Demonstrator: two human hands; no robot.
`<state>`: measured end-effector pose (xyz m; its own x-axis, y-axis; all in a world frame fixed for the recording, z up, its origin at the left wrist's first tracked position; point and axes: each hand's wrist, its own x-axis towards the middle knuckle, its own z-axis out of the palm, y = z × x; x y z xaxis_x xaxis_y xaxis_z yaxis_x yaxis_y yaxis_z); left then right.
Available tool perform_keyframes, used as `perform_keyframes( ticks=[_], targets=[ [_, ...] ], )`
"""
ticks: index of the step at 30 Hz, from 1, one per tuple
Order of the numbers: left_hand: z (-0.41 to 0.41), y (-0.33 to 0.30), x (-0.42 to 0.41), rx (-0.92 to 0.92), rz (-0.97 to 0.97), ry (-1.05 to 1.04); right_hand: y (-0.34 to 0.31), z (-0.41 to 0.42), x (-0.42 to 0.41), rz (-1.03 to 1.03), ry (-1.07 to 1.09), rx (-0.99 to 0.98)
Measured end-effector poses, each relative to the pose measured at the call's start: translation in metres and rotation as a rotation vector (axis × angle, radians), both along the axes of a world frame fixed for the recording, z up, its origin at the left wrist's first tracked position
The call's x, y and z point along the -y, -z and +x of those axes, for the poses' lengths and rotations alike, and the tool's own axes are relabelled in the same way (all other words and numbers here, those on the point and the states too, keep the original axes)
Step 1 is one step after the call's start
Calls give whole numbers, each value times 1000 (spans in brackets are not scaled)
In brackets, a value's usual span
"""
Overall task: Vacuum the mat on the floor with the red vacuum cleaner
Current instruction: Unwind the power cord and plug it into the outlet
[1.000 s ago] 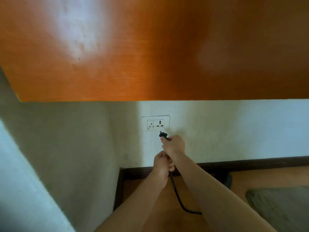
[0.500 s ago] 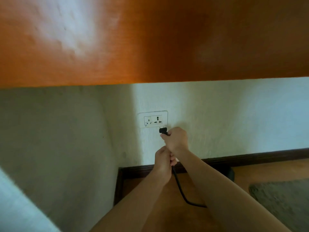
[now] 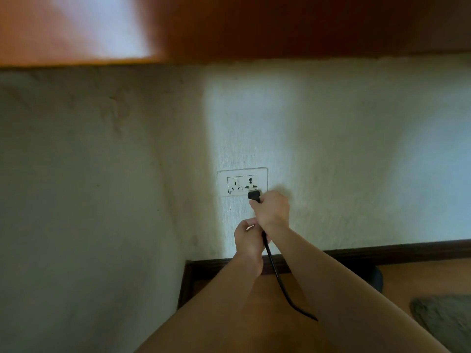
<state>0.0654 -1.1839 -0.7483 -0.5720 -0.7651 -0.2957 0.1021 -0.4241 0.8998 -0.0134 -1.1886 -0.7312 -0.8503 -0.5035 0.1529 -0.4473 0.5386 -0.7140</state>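
Right hand: fingers curled round the black moulded plug, grasping it from the right. Plug nose sits at the lower edge of the white rectangular double wall socket, just under its right-hand outlet; whether the pins have entered cannot be told. Plug long axis runs roughly level, nose pointing left and toward the wall.

Left hand: below and just left of the right wrist, fingers curled; it appears to pinch the thin black power cord, but the contact is partly hidden by the right forearm. The cord drops from the hands, runs down and to the right, and passes out of sight under the right forearm.

Clearance: bare wall on both sides of the socket. A wall corner stands left of the socket, shaded. An orange-brown wooden bench overhangs the whole area from above, its edge well above the socket.

Surfaces: off-white textured plaster wall; dark brown skirting board along its foot; orange-brown wooden floor beyond the arms.

Grey pile mat: on the floor at the lower right, only its left corner in view, well apart from the hands. The red vacuum cleaner itself is out of frame.
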Motion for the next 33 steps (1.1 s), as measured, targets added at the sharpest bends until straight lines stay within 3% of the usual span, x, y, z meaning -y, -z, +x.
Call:
perform_keyframes(
  ticks=[23,33],
  targets=[
    [-1,4,16,18,-114,1,2,-4,12,-71,10,61],
    [1,-3,20,11,-71,2,-11,-1,19,107,-5,-66]
  ],
)
